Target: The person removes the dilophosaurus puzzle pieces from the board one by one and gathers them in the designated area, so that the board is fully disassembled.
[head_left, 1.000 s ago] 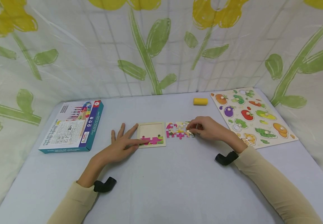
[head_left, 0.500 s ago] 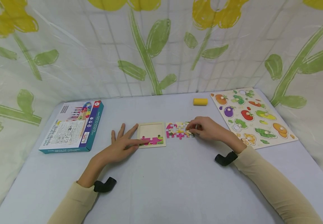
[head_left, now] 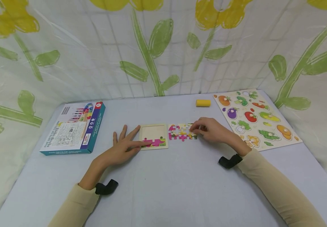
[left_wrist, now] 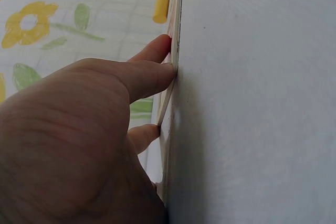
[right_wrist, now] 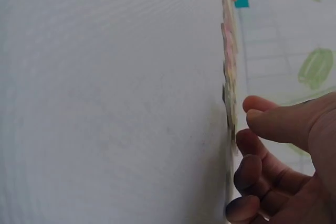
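Note:
My left hand (head_left: 120, 152) lies with fingers spread at the left side of a square wooden puzzle tray (head_left: 167, 136), one fingertip reaching over the pink jigsaw pieces (head_left: 156, 142) along its near edge. In the left wrist view, fingers of the left hand (left_wrist: 68, 124) touch the thin tray edge (left_wrist: 177, 30). Beside the tray, several pink, yellow and green jigsaw pieces (head_left: 182, 136) lie grouped. My right hand (head_left: 212, 130) bends its fingers over their right end. In the right wrist view, thumb and index tip of the right hand (right_wrist: 289, 140) come together; I cannot tell whether they pinch a piece.
A vegetable peg board (head_left: 261, 118) lies at the right, partly behind the right wrist. A yellow cylinder (head_left: 203, 103) rests near the back edge. At the left lies a flat teal-edged box (head_left: 72, 129). A flower-printed curtain (head_left: 95, 56) hangs behind the white table (head_left: 163, 189).
The right hand's fingertips have lifted slightly from the right end of the loose pieces, showing more of the piece below them. The left hand has stayed in place on the tray.

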A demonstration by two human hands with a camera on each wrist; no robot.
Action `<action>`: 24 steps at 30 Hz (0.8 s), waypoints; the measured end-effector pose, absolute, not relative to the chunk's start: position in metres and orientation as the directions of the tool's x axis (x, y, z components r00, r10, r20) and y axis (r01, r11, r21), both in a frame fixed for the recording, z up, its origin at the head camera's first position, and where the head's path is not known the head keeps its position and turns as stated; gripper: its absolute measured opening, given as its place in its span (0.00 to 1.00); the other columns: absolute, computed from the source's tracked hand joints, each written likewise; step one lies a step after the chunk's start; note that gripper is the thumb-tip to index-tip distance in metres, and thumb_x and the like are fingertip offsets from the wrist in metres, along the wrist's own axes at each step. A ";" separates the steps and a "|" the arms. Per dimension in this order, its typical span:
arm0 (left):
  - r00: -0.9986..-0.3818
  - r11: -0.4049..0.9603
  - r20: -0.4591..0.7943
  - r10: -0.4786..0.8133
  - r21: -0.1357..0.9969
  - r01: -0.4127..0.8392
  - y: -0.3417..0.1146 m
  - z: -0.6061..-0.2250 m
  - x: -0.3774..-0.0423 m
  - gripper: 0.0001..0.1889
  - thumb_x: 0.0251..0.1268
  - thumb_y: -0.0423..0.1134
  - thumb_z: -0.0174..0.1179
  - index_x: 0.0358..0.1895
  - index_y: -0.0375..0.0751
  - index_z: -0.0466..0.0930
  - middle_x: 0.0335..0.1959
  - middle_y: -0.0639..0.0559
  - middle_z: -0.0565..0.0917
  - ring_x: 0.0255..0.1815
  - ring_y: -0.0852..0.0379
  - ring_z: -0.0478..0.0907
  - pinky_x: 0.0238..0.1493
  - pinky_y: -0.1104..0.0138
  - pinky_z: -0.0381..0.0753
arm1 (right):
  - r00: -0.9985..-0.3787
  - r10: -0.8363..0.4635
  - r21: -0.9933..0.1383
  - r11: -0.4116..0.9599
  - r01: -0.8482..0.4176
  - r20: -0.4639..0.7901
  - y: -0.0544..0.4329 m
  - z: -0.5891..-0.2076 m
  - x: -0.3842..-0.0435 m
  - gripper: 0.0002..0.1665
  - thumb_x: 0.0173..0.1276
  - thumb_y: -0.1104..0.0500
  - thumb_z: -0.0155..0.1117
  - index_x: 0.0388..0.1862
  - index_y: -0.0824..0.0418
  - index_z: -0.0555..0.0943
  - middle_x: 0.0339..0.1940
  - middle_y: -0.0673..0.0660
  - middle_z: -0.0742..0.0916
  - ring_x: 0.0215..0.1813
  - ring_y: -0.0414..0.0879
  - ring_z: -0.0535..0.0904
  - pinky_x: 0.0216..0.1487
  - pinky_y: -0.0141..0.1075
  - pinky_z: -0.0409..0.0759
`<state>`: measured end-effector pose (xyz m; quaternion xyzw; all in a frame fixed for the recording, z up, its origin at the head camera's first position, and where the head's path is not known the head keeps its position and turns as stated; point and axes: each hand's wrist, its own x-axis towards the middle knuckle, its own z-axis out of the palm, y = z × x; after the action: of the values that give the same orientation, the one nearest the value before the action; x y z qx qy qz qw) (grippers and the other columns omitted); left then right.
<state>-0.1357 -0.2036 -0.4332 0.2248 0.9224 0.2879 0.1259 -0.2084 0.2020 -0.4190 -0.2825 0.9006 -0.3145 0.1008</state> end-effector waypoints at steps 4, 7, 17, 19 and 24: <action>-0.869 0.731 -0.099 0.485 0.592 0.340 -0.203 -0.434 -0.135 0.19 0.82 0.43 0.56 0.68 0.64 0.83 0.90 0.41 0.46 0.87 0.24 0.21 0.74 0.24 0.13 | -0.817 -0.576 -0.638 0.622 -0.453 0.018 0.200 -0.417 -0.209 0.10 0.76 0.62 0.68 0.52 0.54 0.90 0.45 0.51 0.90 0.40 0.45 0.77 0.42 0.32 0.77; -0.871 0.727 -0.092 0.483 0.596 0.340 -0.203 -0.433 -0.135 0.18 0.81 0.43 0.56 0.67 0.63 0.84 0.90 0.40 0.47 0.87 0.23 0.21 0.74 0.23 0.14 | -0.801 -0.598 -0.651 0.595 -0.472 0.034 0.192 -0.416 -0.209 0.10 0.76 0.64 0.68 0.52 0.55 0.89 0.43 0.52 0.89 0.39 0.45 0.77 0.40 0.32 0.77; -0.866 0.712 -0.068 0.495 0.604 0.359 -0.204 -0.434 -0.136 0.18 0.80 0.40 0.58 0.66 0.61 0.86 0.90 0.38 0.47 0.86 0.19 0.23 0.72 0.20 0.15 | -0.738 -0.674 -0.652 0.559 -0.512 0.002 0.137 -0.410 -0.204 0.08 0.76 0.60 0.69 0.51 0.54 0.89 0.39 0.51 0.86 0.36 0.43 0.76 0.38 0.32 0.77; -0.865 0.711 -0.066 0.497 0.603 0.362 -0.204 -0.435 -0.136 0.19 0.80 0.40 0.58 0.66 0.62 0.85 0.90 0.37 0.47 0.85 0.18 0.23 0.71 0.20 0.15 | -0.715 -0.699 -0.638 0.548 -0.541 0.006 0.125 -0.411 -0.204 0.08 0.76 0.60 0.68 0.51 0.54 0.89 0.39 0.50 0.86 0.36 0.42 0.76 0.39 0.32 0.76; -0.868 0.706 -0.063 0.493 0.612 0.356 -0.204 -0.435 -0.137 0.19 0.80 0.41 0.59 0.68 0.64 0.84 0.90 0.38 0.47 0.85 0.18 0.22 0.71 0.19 0.15 | -0.664 -0.747 -0.631 0.500 -0.593 0.032 0.097 -0.414 -0.204 0.08 0.77 0.59 0.68 0.51 0.55 0.88 0.39 0.51 0.85 0.34 0.40 0.76 0.39 0.31 0.77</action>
<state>-0.1373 -0.2036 -0.4346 0.2315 0.9169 0.3055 0.1115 -0.2037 0.0971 -0.4138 -0.3906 0.8573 -0.3118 0.1232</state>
